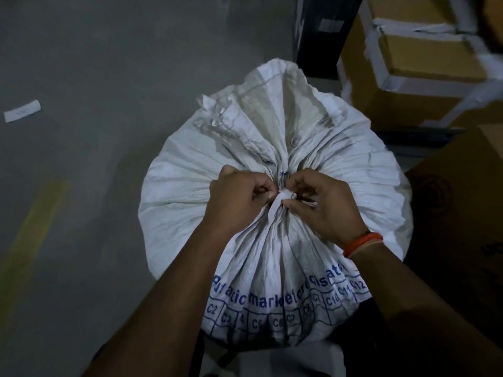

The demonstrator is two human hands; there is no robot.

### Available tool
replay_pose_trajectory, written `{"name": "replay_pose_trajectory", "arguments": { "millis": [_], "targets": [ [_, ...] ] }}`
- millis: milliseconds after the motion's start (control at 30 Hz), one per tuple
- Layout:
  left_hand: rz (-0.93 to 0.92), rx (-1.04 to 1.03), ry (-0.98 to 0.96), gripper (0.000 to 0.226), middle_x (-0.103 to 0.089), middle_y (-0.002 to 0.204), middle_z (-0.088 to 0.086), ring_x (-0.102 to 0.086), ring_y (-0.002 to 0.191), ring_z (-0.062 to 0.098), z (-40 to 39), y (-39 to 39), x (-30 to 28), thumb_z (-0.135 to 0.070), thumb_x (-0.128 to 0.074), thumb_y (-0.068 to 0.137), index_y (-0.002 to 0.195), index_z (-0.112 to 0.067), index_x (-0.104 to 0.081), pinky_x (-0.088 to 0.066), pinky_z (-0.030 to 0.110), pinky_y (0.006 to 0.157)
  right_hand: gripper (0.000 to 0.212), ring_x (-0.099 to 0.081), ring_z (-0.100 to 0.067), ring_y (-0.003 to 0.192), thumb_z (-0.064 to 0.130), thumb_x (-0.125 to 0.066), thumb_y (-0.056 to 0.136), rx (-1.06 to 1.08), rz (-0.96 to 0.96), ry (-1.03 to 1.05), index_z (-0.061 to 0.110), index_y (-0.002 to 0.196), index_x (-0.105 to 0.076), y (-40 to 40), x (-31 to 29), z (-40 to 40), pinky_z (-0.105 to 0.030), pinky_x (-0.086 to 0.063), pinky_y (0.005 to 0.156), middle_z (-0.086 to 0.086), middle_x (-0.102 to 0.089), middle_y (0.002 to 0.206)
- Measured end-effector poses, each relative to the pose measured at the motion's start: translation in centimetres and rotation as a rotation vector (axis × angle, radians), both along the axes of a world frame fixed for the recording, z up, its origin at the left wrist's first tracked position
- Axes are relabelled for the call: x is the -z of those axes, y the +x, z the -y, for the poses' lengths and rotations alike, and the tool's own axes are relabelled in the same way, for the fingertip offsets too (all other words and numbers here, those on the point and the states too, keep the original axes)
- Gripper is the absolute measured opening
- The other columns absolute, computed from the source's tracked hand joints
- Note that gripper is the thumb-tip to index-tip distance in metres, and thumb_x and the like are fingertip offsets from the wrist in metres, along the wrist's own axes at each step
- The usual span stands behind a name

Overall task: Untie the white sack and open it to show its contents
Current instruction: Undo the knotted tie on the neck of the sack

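A full white woven sack with blue print stands upright on the floor in front of me. Its neck is gathered and bound with a white tie knot at the middle of the top. The loose mouth of the sack fans out behind the knot. My left hand pinches the tie from the left. My right hand, with an orange band at the wrist, pinches it from the right. The sack's contents are hidden.
Taped cardboard boxes are stacked at the upper right, and another box stands close on the right. A dark object sits behind the sack. Grey floor lies to the left, with a paper scrap and a yellow line.
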State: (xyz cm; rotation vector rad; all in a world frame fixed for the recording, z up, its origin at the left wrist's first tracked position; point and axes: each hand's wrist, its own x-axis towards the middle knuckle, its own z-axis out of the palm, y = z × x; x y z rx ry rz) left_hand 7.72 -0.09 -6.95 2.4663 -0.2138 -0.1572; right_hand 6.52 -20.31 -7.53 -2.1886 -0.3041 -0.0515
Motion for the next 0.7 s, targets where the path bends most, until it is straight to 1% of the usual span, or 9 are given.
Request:
{"name": "replay_pose_trajectory", "arguments": {
  "millis": [100, 133, 167, 233, 300, 400, 467, 600, 700],
  "targets": [
    [0.096, -0.013, 0.049, 0.010, -0.064, 0.087, -0.016, -0.049, 0.114, 0.014, 0.65, -0.40, -0.35, -0.029, -0.066, 0.097, 0.093, -0.035, -0.072, -0.030, 0.036, 0.088, 0.020, -0.063, 0.005, 0.079, 0.011, -0.084, 0.079, 0.028, 0.016, 0.013, 0.014, 0.095, -0.072, -0.13, -0.06, -0.01, -0.005, -0.049, 0.075, 0.009, -0.069, 0.086],
    [0.095, -0.009, 0.055, 0.011, -0.063, 0.088, -0.017, -0.054, 0.110, 0.013, 0.81, -0.54, -0.43, -0.027, -0.063, 0.099, 0.094, -0.034, -0.070, -0.033, 0.037, 0.089, 0.018, -0.063, 0.006, 0.077, 0.011, -0.084, 0.079, 0.043, 0.018, 0.017, 0.014, 0.094, -0.073, -0.11, -0.04, -0.05, -0.004, -0.048, 0.074, 0.009, -0.069, 0.084],
    [0.083, -0.007, 0.052, 0.012, -0.064, 0.087, -0.016, -0.060, 0.103, 0.014, 0.89, -0.64, -0.41, -0.024, -0.061, 0.100, 0.094, -0.033, -0.068, -0.041, 0.039, 0.091, 0.017, -0.063, 0.005, 0.076, 0.012, -0.084, 0.079, 0.058, 0.016, 0.019, 0.015, 0.093, -0.074, -0.10, -0.02, -0.09, -0.004, -0.047, 0.073, 0.007, -0.070, 0.084],
    [0.071, -0.020, 0.020, 0.012, -0.070, 0.085, -0.012, -0.067, 0.088, 0.017, 0.96, -0.79, -0.32, -0.023, -0.059, 0.099, 0.093, -0.031, -0.066, -0.054, 0.048, 0.085, 0.015, -0.064, 0.002, 0.075, 0.013, -0.084, 0.079, 0.073, 0.008, 0.025, 0.015, 0.092, -0.075, -0.06, 0.07, -0.16, -0.005, -0.047, 0.072, 0.005, -0.072, 0.084],
    [0.083, -0.023, -0.021, 0.010, -0.073, 0.088, -0.010, -0.069, 0.089, 0.019, 0.94, -0.94, -0.48, -0.028, -0.059, 0.095, 0.093, -0.031, -0.069, -0.057, 0.050, 0.081, 0.014, -0.065, 0.000, 0.076, 0.011, -0.083, 0.080, 0.077, -0.004, 0.036, 0.013, 0.091, -0.076, -0.08, 0.18, -0.10, -0.005, -0.047, 0.072, 0.004, -0.073, 0.084],
    [0.105, -0.013, -0.005, 0.008, -0.077, 0.094, -0.014, -0.066, 0.100, 0.021, 0.56, -0.81, -0.78, -0.034, -0.067, 0.093, 0.096, -0.035, -0.075, -0.056, 0.049, 0.084, 0.013, -0.066, 0.004, 0.077, 0.009, -0.083, 0.080, 0.073, -0.030, 0.049, 0.009, 0.091, -0.076, -0.05, 0.37, 0.08, -0.004, -0.047, 0.072, 0.002, -0.074, 0.084],
    [0.107, -0.050, -0.006, 0.004, -0.077, 0.092, -0.016, -0.065, 0.098, 0.018, 0.21, -0.48, -0.63, -0.033, -0.073, 0.092, 0.092, -0.035, -0.077, -0.055, 0.046, 0.085, 0.013, -0.067, 0.003, 0.079, 0.008, -0.083, 0.080, 0.065, -0.039, 0.058, 0.008, 0.091, -0.076, 0.00, 0.51, 0.20, -0.005, -0.048, 0.073, 0.001, -0.074, 0.085],
    [-0.049, -0.123, -0.186, 0.006, -0.077, 0.085, -0.013, -0.071, 0.086, 0.007, 0.26, -0.12, -0.16, -0.024, -0.077, 0.091, 0.087, -0.027, -0.079, -0.058, 0.033, 0.081, 0.013, -0.069, -0.002, 0.081, 0.008, -0.083, 0.079, 0.057, -0.040, 0.068, 0.008, 0.090, -0.076, -0.02, 0.69, 0.16, -0.008, -0.051, 0.075, 0.002, -0.074, 0.087],
    [-0.104, -0.150, -0.278, 0.006, -0.078, 0.085, -0.012, -0.071, 0.085, 0.003, 0.55, -0.23, 0.05, -0.021, -0.077, 0.091, 0.087, -0.024, -0.080, -0.055, 0.022, 0.079, 0.014, -0.070, -0.004, 0.082, 0.007, -0.084, 0.079, 0.053, -0.042, 0.080, 0.008, 0.090, -0.076, -0.06, 0.68, 0.03, -0.010, -0.053, 0.077, 0.002, -0.074, 0.087]
  ]
}}
